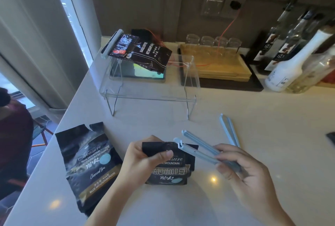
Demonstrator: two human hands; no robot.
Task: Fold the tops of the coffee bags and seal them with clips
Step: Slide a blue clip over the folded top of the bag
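Note:
A black coffee bag (170, 170) stands on the white counter in front of me. My left hand (143, 160) pinches its folded top at the left end. My right hand (244, 173) grips a pale blue clip (197, 147), its two arms spread open, with the hinge end over the bag's fold. A second black coffee bag (88, 167) with a torn open top lies flat to the left. A third bag (143, 51), sealed with a pale clip (111, 43), lies on a clear acrylic stand (152, 88). A spare blue clip (229, 129) lies on the counter to the right.
A phone (145, 75) lies under the stand. A wooden tray (217, 66) with upturned glasses sits at the back on a dark mat. Bottles (290, 62) crowd the back right. The counter's left edge drops off beside a seated person (12, 135).

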